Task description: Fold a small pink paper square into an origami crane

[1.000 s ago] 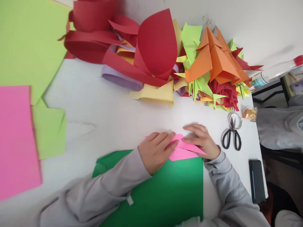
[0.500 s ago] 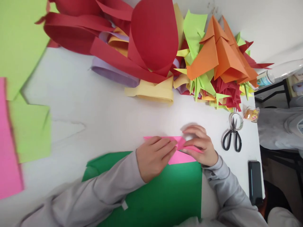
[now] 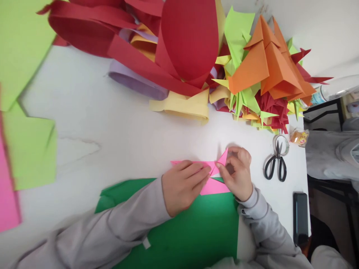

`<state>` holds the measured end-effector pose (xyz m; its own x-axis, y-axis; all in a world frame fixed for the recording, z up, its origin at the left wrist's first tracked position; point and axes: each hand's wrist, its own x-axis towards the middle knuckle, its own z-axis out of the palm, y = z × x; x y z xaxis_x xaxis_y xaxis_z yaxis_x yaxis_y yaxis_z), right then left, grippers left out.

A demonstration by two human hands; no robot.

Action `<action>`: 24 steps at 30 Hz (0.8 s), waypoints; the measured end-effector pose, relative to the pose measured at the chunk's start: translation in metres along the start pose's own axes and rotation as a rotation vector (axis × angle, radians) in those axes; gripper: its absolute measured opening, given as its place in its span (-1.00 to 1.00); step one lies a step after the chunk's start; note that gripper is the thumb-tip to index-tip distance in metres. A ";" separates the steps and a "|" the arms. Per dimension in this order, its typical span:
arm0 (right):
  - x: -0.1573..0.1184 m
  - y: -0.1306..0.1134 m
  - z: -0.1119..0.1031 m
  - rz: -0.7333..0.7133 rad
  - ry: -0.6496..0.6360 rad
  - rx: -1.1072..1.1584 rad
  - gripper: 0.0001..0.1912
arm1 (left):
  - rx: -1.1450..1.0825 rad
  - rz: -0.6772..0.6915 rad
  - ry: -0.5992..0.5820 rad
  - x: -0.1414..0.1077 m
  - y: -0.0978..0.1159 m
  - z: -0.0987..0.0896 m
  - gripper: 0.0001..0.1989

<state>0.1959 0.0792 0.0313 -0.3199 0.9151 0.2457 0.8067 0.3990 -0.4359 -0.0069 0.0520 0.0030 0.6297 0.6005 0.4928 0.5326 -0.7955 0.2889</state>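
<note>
A folded piece of pink paper (image 3: 214, 188) lies partly over a green sheet (image 3: 193, 231) at the table's near side. My left hand (image 3: 185, 186) lies flat across its middle, fingers stretched out and pressing it down. At the paper's right end, my right hand (image 3: 238, 172) pinches a narrow pink flap between thumb and fingers. This flap is bent upward, away from me, and its pointed tip shows beside the fingertips. A second pink point reaches out left of my left hand. Part of the paper is hidden under my left palm.
Black-handled scissors (image 3: 275, 164) lie by a tape roll (image 3: 284, 144) on the right, near a wrapped snack (image 3: 299, 137) and a black phone (image 3: 300, 218). Red paper shapes (image 3: 190, 41) and orange folded pieces (image 3: 276, 71) are heaped behind. Light green sheets (image 3: 30, 153) lie left.
My right hand has swung the pink flap from pointing right to pointing up and away. The left hand stays on the paper. The view has shifted slightly.
</note>
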 end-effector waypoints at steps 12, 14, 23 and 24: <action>0.001 0.001 -0.001 0.001 -0.031 -0.018 -0.72 | -0.088 -0.010 0.032 0.000 -0.003 -0.001 -0.80; 0.001 0.001 -0.001 0.004 -0.041 -0.024 -0.72 | -0.109 -0.011 0.045 -0.001 -0.003 -0.001 -0.81; 0.000 0.001 -0.002 0.004 -0.046 -0.025 -0.71 | 0.017 -0.046 -0.061 0.004 0.003 -0.002 -0.72; 0.000 0.001 -0.002 0.005 -0.047 -0.022 -0.71 | 0.030 -0.053 -0.066 0.005 0.004 -0.002 -0.72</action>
<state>0.1977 0.0799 0.0324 -0.3388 0.9189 0.2022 0.8187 0.3939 -0.4179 -0.0033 0.0518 0.0080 0.6359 0.6464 0.4217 0.5821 -0.7605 0.2878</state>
